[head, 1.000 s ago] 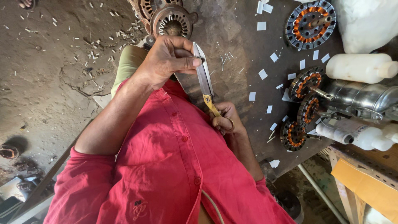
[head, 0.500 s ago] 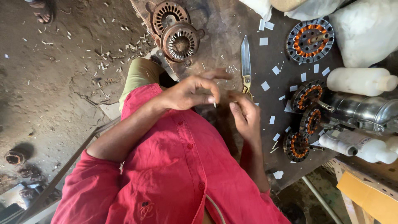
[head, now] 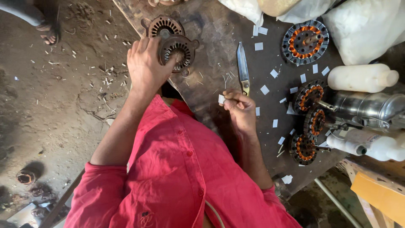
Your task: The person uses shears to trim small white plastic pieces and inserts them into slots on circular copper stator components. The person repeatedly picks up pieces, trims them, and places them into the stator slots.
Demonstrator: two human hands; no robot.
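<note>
My left hand (head: 147, 67) reaches forward and grips the near edge of a rusty, empty motor stator (head: 180, 50) on the dark workbench (head: 211, 25), with the thumb at its toothed opening. A second rusty stator (head: 164, 25) lies just behind it. My right hand (head: 239, 109) is held above the bench, nearer my red shirt, and pinches a small white paper piece (head: 221, 99) between thumb and fingers. A pair of scissors (head: 242, 67) lies flat on the bench just beyond the right hand, blades pointing away.
Several white paper pieces (head: 265, 89) are scattered on the bench. Copper-wound stators (head: 304, 41) (head: 310, 95) (head: 303, 148) lie at the right, beside a white plastic bottle (head: 360, 78), a shiny metal canister (head: 371, 107) and white sacks (head: 371, 29). A dirt floor is at the left.
The scissors went from my hands onto the bench. My left hand then moved away from the right hand and forward onto the rusty stator. The right hand kept the paper piece.
</note>
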